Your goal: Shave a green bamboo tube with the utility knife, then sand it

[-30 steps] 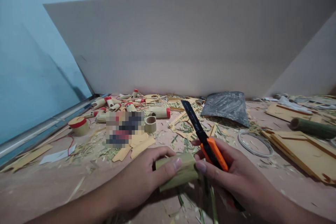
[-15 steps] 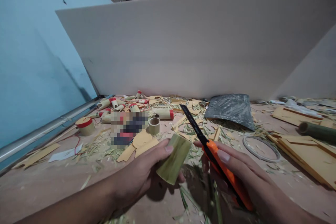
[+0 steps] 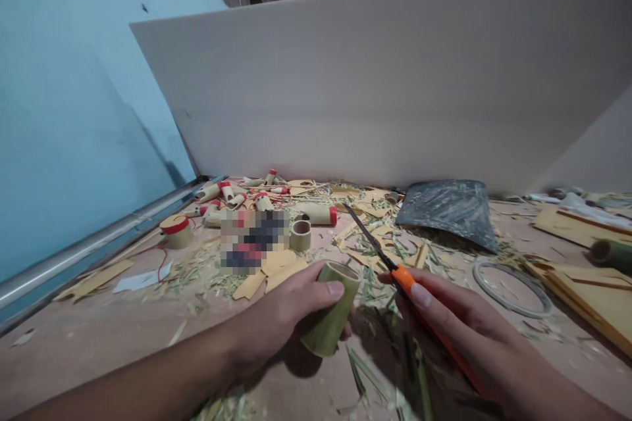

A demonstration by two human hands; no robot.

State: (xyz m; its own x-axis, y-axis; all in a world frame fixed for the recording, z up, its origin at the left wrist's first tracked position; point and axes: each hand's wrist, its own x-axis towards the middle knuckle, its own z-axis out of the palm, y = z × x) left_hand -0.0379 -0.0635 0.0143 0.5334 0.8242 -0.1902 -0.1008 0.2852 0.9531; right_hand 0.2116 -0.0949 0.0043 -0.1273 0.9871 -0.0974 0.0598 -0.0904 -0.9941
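Note:
A short green bamboo tube [image 3: 330, 316] is gripped in my left hand [image 3: 291, 309], thumb across its upper side. Its open hollow end tilts up and away from me. My right hand [image 3: 444, 322] is closed around the orange handle of a utility knife [image 3: 403, 277]. The long dark blade is extended, pointing up and to the left, apart from the tube. Beyond my left hand stands a small pale bamboo ring [image 3: 300, 235]. Green shavings [image 3: 365, 375] lie below and between my hands.
Red-capped bamboo pieces [image 3: 318, 214] are scattered at the back left. A curved dark sheet [image 3: 447, 214] lies behind my right hand. To the right are a grey ring [image 3: 511, 286], yellowish wooden panels [image 3: 587, 289] and a bamboo pole [image 3: 609, 253]. A pale board [image 3: 385, 92] closes off the back.
The bamboo tube has turned in my left hand, so its hollow end now shows. My right hand has rolled the knife, and its blade appears more edge-on. The view has shifted slightly left.

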